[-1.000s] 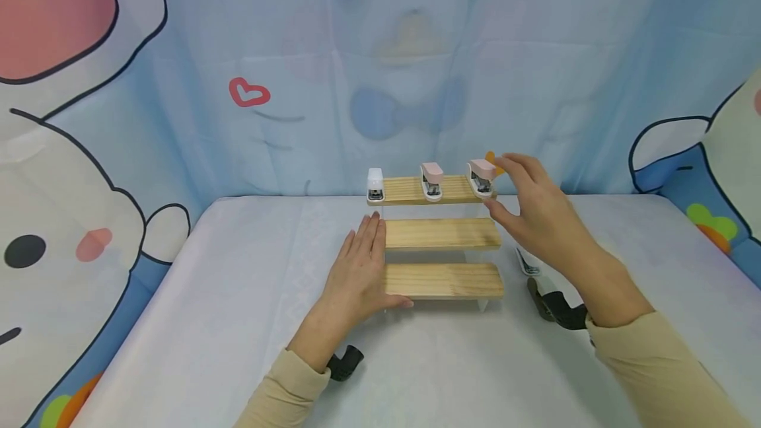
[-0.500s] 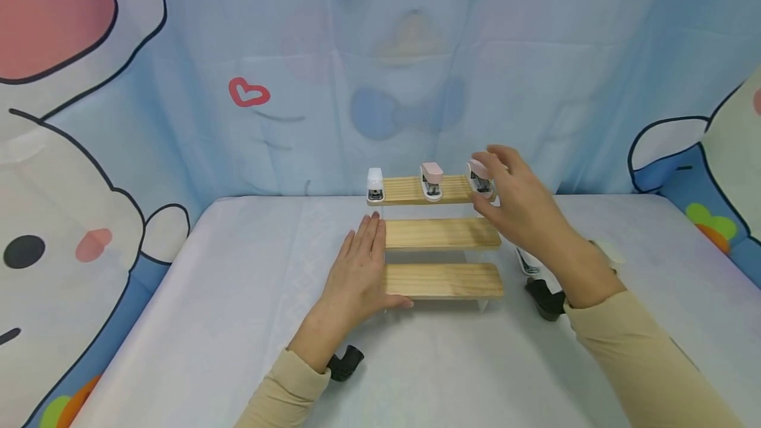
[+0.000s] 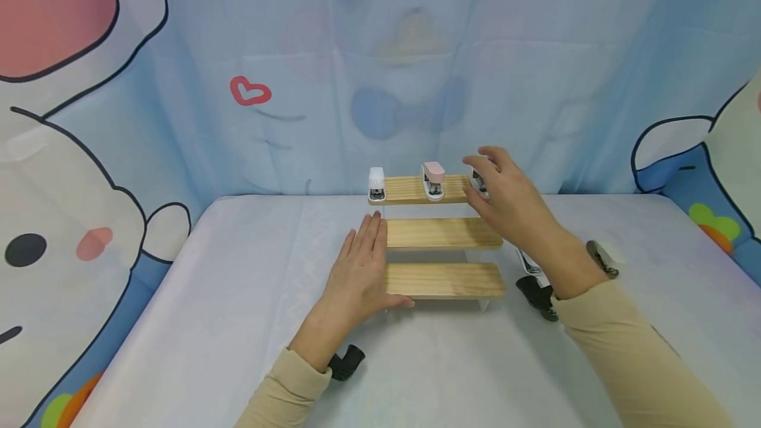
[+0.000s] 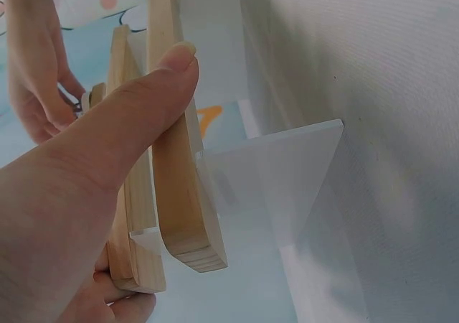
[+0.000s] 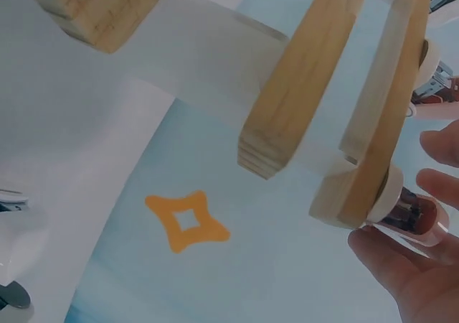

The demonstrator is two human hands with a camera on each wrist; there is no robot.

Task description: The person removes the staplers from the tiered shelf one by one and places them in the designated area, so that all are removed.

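Note:
A three-tier wooden shelf point(image 3: 442, 234) with clear supports stands on the white table. My left hand point(image 3: 355, 273) lies with straight fingers along its left end, the thumb point(image 4: 136, 115) resting over the lowest board. On the top board are a white mini stapler point(image 3: 376, 185) at left, a pink-topped one point(image 3: 433, 180) in the middle, and another pink-topped stapler point(image 5: 412, 215) at the right end. My right hand point(image 3: 511, 200) holds this right-end stapler between thumb and fingers, covering most of it in the head view. It sits upright on the board.
Right of the shelf, a stapler point(image 3: 528, 264) lies on the table, partly behind my right forearm. Farther right is a dark and pale stapler-like thing point(image 3: 603, 259). A light blue cartoon curtain point(image 3: 297, 32) hangs behind the table.
My right hand has moved left and closed in around the right-end stapler, which it now mostly hides. The left hand has kept its place on the shelf.

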